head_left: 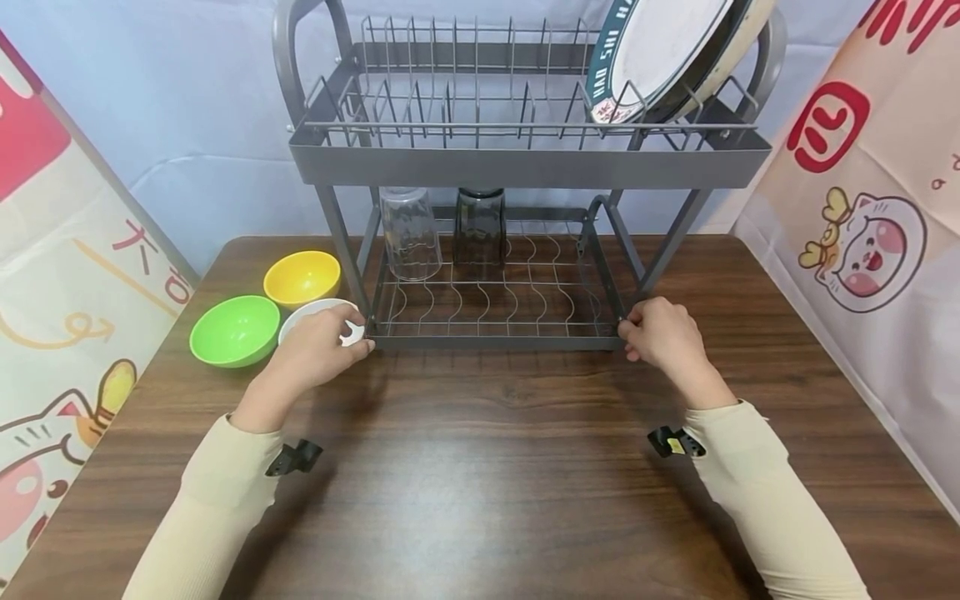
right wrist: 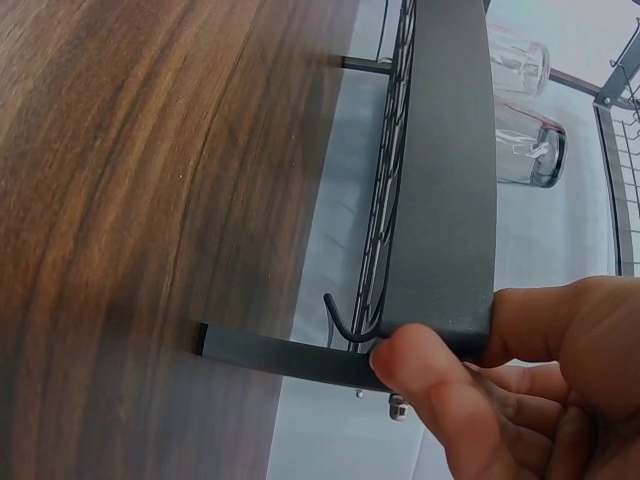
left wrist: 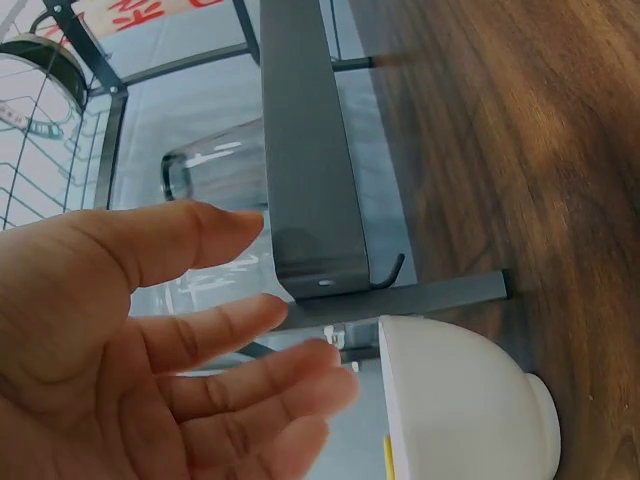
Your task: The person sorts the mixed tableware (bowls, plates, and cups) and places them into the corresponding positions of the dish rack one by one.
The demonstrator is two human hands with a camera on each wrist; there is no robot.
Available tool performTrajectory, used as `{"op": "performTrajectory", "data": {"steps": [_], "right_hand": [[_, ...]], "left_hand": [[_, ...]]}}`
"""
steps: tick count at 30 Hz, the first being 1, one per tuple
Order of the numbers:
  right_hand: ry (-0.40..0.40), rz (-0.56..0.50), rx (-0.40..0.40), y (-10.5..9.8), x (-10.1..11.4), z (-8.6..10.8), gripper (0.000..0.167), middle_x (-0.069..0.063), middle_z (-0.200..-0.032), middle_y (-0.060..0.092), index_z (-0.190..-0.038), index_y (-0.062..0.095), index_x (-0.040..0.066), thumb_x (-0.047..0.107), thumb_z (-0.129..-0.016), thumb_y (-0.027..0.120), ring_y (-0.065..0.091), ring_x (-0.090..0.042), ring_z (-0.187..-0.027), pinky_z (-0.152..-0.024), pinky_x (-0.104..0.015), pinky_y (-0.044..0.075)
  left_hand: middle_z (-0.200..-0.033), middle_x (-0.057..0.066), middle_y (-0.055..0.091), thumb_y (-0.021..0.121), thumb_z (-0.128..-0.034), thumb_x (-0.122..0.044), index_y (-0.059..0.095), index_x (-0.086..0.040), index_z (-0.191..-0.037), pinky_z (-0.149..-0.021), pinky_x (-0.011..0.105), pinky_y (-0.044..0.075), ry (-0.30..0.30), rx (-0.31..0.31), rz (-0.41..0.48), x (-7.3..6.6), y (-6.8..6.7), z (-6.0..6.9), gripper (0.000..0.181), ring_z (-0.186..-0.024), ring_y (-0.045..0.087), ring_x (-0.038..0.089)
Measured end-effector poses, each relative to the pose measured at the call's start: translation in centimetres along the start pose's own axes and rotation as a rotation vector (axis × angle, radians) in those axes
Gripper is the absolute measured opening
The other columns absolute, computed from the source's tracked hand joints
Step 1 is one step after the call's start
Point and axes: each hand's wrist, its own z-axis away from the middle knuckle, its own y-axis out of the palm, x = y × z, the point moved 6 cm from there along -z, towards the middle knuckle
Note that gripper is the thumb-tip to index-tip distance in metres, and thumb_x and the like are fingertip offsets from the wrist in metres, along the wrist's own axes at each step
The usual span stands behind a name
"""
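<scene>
A grey two-tier dish rack stands on the wooden table. At the front left corner of its lower tier is my left hand. In the left wrist view its thumb and loosely extended fingers lie beside the lower bar, not closed round it. A white bowl sits next to this corner, partly hidden by the hand in the head view. My right hand pinches the opposite front corner; the right wrist view shows thumb and index finger on the bar's end.
An upside-down clear glass and a dark glass stand on the lower tier. Round dishware with a green lettered rim leans in the upper tier's right side. Left of the rack are a yellow bowl and a green bowl.
</scene>
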Motion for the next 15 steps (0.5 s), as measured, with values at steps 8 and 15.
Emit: {"op": "performTrajectory", "data": {"steps": [8, 15], "right_hand": [[0.001, -0.017, -0.012, 0.0, 0.1, 0.0, 0.022, 0.0, -0.058, 0.063, -0.085, 0.065, -0.002, 0.015, -0.091, 0.052, 0.062, -0.016, -0.054, -0.067, -0.05, 0.044], [-0.003, -0.022, -0.024, 0.1, -0.1, 0.0, 0.022, 0.0, -0.058, 0.063, -0.085, 0.066, -0.002, 0.015, -0.09, 0.053, 0.063, -0.017, -0.055, -0.067, -0.05, 0.043]], "left_hand": [[-0.089, 0.013, 0.066, 0.071, -0.0767, -0.02, 0.061, 0.001, -0.103, -0.076, 0.044, 0.046, 0.108, -0.01, 0.005, 0.6, 0.0, 0.4, 0.035, -0.088, 0.061, 0.03], [-0.091, 0.014, 0.066, 0.072, -0.076, -0.019, 0.06, 0.001, -0.105, -0.078, 0.045, 0.046, 0.117, 0.018, -0.001, 1.4, 0.3, 0.7, 0.037, -0.088, 0.061, 0.031]]}}
